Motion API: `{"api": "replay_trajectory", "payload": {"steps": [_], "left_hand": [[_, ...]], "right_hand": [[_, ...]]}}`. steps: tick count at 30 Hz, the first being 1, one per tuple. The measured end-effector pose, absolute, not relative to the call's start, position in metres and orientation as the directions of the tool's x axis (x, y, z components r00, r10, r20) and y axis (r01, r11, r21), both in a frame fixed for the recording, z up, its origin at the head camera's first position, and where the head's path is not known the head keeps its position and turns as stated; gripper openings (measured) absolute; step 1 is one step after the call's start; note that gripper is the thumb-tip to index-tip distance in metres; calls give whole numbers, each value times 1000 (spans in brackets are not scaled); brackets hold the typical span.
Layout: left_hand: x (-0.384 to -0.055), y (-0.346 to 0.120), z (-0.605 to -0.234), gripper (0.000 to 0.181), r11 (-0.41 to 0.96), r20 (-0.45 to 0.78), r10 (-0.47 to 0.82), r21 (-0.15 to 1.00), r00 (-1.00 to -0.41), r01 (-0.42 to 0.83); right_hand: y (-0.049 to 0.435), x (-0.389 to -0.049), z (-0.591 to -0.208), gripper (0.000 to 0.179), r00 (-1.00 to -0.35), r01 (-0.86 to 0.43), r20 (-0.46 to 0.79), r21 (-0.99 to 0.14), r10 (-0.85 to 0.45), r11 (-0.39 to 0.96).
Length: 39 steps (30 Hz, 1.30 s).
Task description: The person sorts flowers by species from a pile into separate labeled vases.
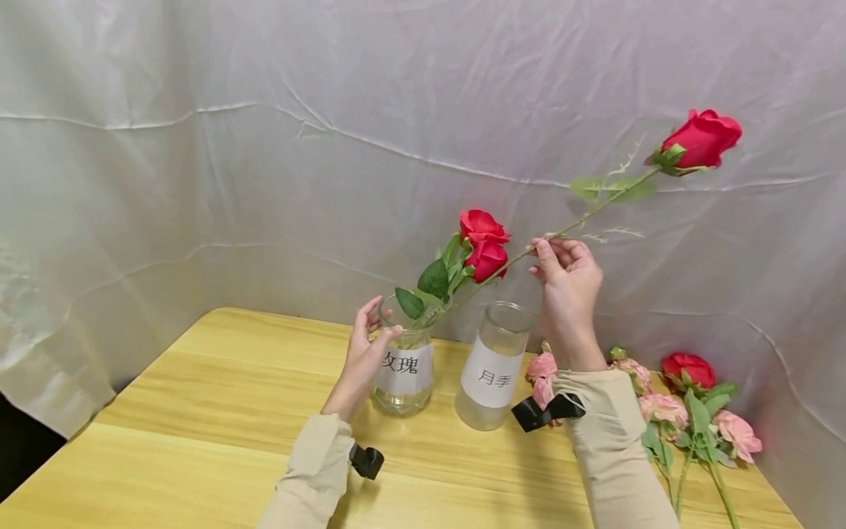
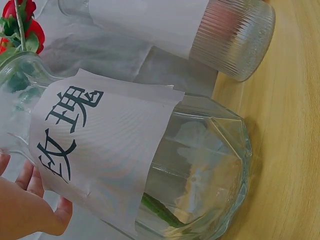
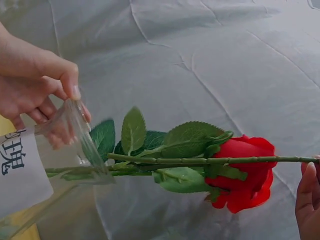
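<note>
My left hand grips the mouth of a clear glass vase with a white label, thumb at the near side of the rim. Two red roses with green leaves stand in it, leaning right; in the left wrist view a green stem shows through the glass near the bottom. My right hand pinches the stem of another red rose between thumb and fingers, bloom up to the right. In the right wrist view this rose's cut stem end overlaps the vase mouth.
A second labelled glass vase, ribbed near its base, stands just right of the first. Pink flowers and a red rose lie on the wooden table at the right. A grey cloth hangs behind.
</note>
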<state>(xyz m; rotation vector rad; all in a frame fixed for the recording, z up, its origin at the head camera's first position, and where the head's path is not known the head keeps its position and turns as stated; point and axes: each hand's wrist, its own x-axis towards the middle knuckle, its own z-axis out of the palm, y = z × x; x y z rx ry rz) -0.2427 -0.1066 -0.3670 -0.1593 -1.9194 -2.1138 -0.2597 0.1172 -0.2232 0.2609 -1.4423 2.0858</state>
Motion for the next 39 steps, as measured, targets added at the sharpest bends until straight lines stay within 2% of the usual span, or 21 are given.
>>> {"api": "replay_trajectory", "payload": {"steps": [11, 22, 30, 39], "left_hand": [[-243, -110, -365, 67, -77, 278, -99, 955, -955, 286], [-242, -110, -365, 68, -77, 257, -97, 961, -962, 265], [-242, -110, -364, 68, -65, 257, -92, 963, -962, 263], [-243, -110, -366, 67, -73, 270, -86, 958, -959, 276]], "right_hand": [[114, -258, -224, 11, -782, -586, 502, -794, 369, -160], [101, -278, -218, 10, -800, -548, 510, -835, 317, -40], [84, -291, -214, 11, -877, -419, 387, -906, 285, -62], [65, -294, -230, 7, -908, -323, 280, -942, 313, -93]]}}
